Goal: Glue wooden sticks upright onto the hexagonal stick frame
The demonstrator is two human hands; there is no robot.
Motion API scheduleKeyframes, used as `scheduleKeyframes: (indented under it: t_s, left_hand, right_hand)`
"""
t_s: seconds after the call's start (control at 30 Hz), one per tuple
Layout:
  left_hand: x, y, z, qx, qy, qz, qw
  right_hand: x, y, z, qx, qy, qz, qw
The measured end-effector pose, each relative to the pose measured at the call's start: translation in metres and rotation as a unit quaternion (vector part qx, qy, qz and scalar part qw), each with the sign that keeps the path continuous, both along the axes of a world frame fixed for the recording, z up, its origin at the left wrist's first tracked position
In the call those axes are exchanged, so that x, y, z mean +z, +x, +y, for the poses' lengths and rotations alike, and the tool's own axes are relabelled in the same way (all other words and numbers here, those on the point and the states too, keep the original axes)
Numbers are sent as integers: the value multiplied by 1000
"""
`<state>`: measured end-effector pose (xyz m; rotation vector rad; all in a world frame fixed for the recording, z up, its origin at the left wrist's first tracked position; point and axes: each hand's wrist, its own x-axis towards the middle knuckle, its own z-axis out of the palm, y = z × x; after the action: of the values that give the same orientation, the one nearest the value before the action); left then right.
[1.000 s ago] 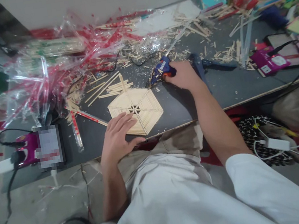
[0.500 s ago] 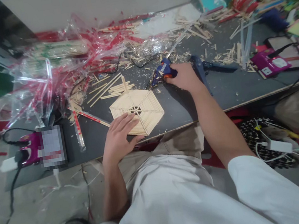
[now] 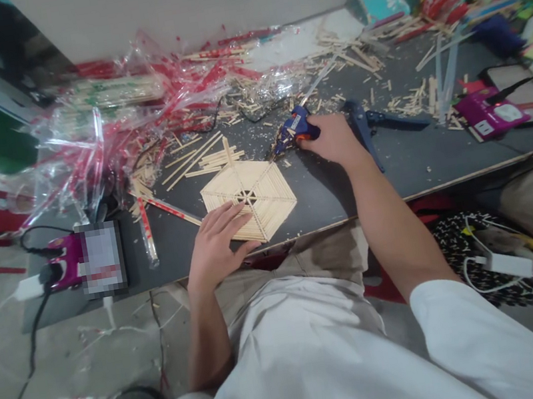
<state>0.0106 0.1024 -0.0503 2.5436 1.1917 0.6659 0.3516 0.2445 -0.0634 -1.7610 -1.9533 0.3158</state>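
A hexagonal panel of pale wooden sticks (image 3: 273, 192) lies on the dark table, with a small opening at its middle and rows of sticks running from the centre to the corners. On its near left part rests my left hand (image 3: 217, 241), fingers stretched out and thumb spread near the panel's front edge. My right hand (image 3: 332, 138) is closed around a blue glue gun (image 3: 301, 121). Its front end points down and left, close to the panel's upper right corner; whether the tip touches is too small to tell. A clear glue stick (image 3: 321, 79) extends from behind the gun.
Loose sticks (image 3: 214, 159) lie behind the panel. Blue-handled cutters (image 3: 367, 129) rest right of my right hand. Crumpled plastic wrappers (image 3: 100, 138) and stick scraps crowd the back. Purple power boxes with cables stand at the left (image 3: 64, 262) and right (image 3: 493, 112). The table's front edge (image 3: 324, 227) is close to my body.
The view has turned slightly left, so everything appears a little further right. Both hands, the panel and the glue gun keep their places relative to one another.
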Motion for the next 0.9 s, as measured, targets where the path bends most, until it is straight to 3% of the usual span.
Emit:
scheduleKeyframes:
  t_s: [0.1, 0.2, 0.33, 0.4, 0.5, 0.57, 0.7, 0.9]
  left_hand:
    - [4, -2, 1, -10, -4, -30, 1000]
    - [21, -4, 13, -11, 7, -69, 998]
    - [48, -7, 58, 45, 42, -61, 996]
    - [53, -8, 86, 29, 41, -38, 998]
    - [45, -8, 117, 0, 43, -13, 999]
    - [35, -8, 127, 5, 53, -11, 999]
    - [18, -9, 127, 8, 62, -9, 998]
    - [19, -9, 123, 13, 75, 4, 997]
  right_hand:
    - [-1, 0, 0, 5, 3, -1, 1000]
    - [-2, 1, 1, 7, 10, -5, 1000]
    - [-3, 1, 1, 11, 19, -14, 1000]
    - [-2, 1, 0, 13, 16, -11, 1000]
    - [-2, 1, -1, 8, 16, -19, 1000]
    - [-3, 0, -1, 2, 21, -29, 999]
    - [-6, 0, 1, -5, 30, -38, 999]
    - [-7, 0, 2, -8, 26, -31, 999]
